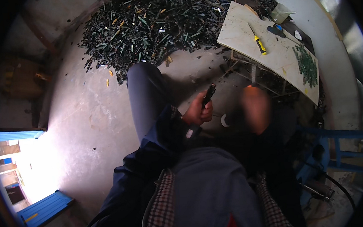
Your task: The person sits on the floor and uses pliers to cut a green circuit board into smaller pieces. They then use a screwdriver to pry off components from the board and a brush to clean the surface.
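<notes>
My left hand (197, 111) is closed round a black elongated piece (208, 94), whose upper end sticks out past the fingers. The kind of piece cannot be made out. To its right, my right hand (258, 113) is smeared by motion, so its fingers do not show clearly. An orange patch (251, 90) shows at the top of that blur; whether it is something held is unclear. Between the hands, a small white curved thing (224, 120) is partly visible. Both hands are above my lap, short of the low table (236, 29).
A wide heap of dark narrow strips (143, 32) covers the floor ahead. On the table lie a yellow-and-black screwdriver (260, 45), a dark tool with a blue part (276, 29) and green strips (306, 66). A clear container (281, 13) stands behind. Blue framework (345, 149) is at right.
</notes>
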`<state>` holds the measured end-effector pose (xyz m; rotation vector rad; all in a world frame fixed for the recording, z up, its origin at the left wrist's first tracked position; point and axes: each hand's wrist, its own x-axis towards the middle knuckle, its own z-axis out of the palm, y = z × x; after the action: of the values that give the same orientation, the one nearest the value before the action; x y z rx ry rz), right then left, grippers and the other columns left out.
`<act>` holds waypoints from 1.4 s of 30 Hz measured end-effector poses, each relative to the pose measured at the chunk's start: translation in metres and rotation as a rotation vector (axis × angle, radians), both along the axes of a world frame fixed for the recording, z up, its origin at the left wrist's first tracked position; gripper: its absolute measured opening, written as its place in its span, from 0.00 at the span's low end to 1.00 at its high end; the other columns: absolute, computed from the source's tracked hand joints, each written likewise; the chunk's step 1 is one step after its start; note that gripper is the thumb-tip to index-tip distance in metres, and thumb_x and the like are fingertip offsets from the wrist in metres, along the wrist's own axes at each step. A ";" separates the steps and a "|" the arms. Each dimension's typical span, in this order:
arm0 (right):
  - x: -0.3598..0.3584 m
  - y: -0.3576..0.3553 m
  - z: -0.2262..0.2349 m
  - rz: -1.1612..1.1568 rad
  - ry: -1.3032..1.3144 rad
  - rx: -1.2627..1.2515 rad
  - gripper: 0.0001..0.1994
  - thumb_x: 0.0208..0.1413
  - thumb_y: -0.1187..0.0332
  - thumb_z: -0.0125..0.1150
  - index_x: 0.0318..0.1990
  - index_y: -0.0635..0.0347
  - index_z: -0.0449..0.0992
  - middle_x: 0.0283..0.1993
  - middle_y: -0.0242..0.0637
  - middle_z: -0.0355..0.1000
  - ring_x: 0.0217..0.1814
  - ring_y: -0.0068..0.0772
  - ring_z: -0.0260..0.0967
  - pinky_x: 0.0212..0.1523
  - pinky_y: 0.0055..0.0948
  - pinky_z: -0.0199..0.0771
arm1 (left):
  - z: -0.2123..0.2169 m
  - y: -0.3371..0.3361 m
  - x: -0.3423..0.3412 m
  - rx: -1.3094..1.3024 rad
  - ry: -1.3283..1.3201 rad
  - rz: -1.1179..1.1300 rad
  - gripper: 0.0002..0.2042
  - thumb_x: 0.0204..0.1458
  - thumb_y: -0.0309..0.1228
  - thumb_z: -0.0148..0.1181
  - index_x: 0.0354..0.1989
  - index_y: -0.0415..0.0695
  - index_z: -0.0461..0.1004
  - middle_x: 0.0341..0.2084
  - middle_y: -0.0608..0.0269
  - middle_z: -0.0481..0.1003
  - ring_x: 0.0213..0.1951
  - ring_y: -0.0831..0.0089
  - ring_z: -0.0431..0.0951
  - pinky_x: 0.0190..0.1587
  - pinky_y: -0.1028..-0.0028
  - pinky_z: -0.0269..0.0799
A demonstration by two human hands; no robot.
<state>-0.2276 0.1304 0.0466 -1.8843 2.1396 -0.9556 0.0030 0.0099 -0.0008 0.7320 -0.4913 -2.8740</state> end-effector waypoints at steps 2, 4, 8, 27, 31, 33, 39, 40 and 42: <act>0.002 -0.015 0.034 -0.321 -0.075 -0.255 0.09 0.57 0.68 0.55 0.38 0.66 0.73 0.32 0.48 0.72 0.33 0.49 0.70 0.35 0.39 0.69 | -0.001 -0.001 0.001 0.013 0.011 -0.002 0.29 0.59 0.61 0.41 0.15 0.52 0.59 0.08 0.75 0.49 0.10 0.79 0.47 0.16 0.73 0.44; -0.022 -0.029 0.042 -0.691 -0.293 -0.207 0.14 0.55 0.62 0.57 0.41 0.66 0.74 0.32 0.49 0.72 0.34 0.53 0.70 0.36 0.43 0.69 | 0.000 -0.002 -0.002 0.024 0.022 -0.010 0.29 0.59 0.61 0.41 0.15 0.52 0.59 0.08 0.75 0.50 0.10 0.78 0.47 0.17 0.73 0.45; -0.108 -0.045 0.040 -0.899 -0.007 0.005 0.20 0.49 0.53 0.61 0.44 0.60 0.76 0.34 0.46 0.75 0.40 0.56 0.73 0.42 0.47 0.70 | -0.003 -0.003 -0.003 0.060 0.043 -0.012 0.28 0.60 0.60 0.40 0.16 0.51 0.60 0.07 0.74 0.52 0.10 0.78 0.48 0.17 0.73 0.46; -0.095 -0.058 0.029 -0.652 -0.031 -0.494 0.13 0.56 0.64 0.65 0.44 0.63 0.77 0.37 0.38 0.75 0.37 0.35 0.72 0.41 0.33 0.73 | -0.006 -0.003 0.001 0.029 0.072 0.042 0.27 0.61 0.60 0.43 0.20 0.49 0.66 0.10 0.74 0.57 0.10 0.79 0.50 0.17 0.76 0.48; -0.002 -0.026 0.006 -0.329 -0.913 -0.140 0.10 0.58 0.70 0.65 0.45 0.60 0.75 0.34 0.27 0.72 0.33 0.13 0.66 0.34 0.16 0.67 | 0.001 0.001 -0.005 -0.005 0.040 0.005 0.27 0.61 0.59 0.44 0.21 0.50 0.66 0.11 0.74 0.57 0.10 0.80 0.50 0.17 0.77 0.48; 0.033 -0.022 0.005 -0.145 -1.040 0.008 0.12 0.57 0.70 0.67 0.45 0.63 0.73 0.32 0.24 0.68 0.32 0.12 0.63 0.31 0.15 0.65 | 0.008 0.005 -0.009 -0.049 -0.020 -0.005 0.26 0.61 0.59 0.45 0.21 0.50 0.64 0.11 0.74 0.56 0.10 0.81 0.49 0.16 0.78 0.47; 0.059 -0.032 0.000 -0.188 -1.138 0.115 0.14 0.60 0.65 0.63 0.46 0.67 0.73 0.32 0.27 0.73 0.31 0.13 0.66 0.28 0.17 0.64 | 0.010 0.012 -0.016 -0.104 -0.118 -0.088 0.24 0.61 0.58 0.47 0.24 0.50 0.66 0.12 0.74 0.56 0.10 0.81 0.49 0.16 0.78 0.46; 0.058 -0.032 -0.003 -0.175 -1.161 0.134 0.14 0.61 0.64 0.62 0.47 0.67 0.73 0.32 0.28 0.73 0.31 0.14 0.67 0.29 0.17 0.64 | 0.008 0.013 -0.017 -0.122 -0.130 -0.101 0.24 0.61 0.58 0.46 0.24 0.50 0.66 0.12 0.74 0.57 0.10 0.81 0.50 0.15 0.77 0.46; 0.053 -0.031 -0.005 -0.116 -1.187 0.110 0.14 0.61 0.65 0.61 0.48 0.66 0.74 0.33 0.28 0.73 0.32 0.15 0.67 0.29 0.17 0.64 | 0.002 0.012 -0.019 -0.152 -0.154 -0.124 0.25 0.61 0.59 0.45 0.26 0.50 0.66 0.12 0.74 0.57 0.10 0.81 0.50 0.15 0.77 0.46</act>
<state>-0.1744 0.0996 0.0416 -0.7290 1.4706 -1.4180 -0.0156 0.0217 0.0016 0.9308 -0.7915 -2.8642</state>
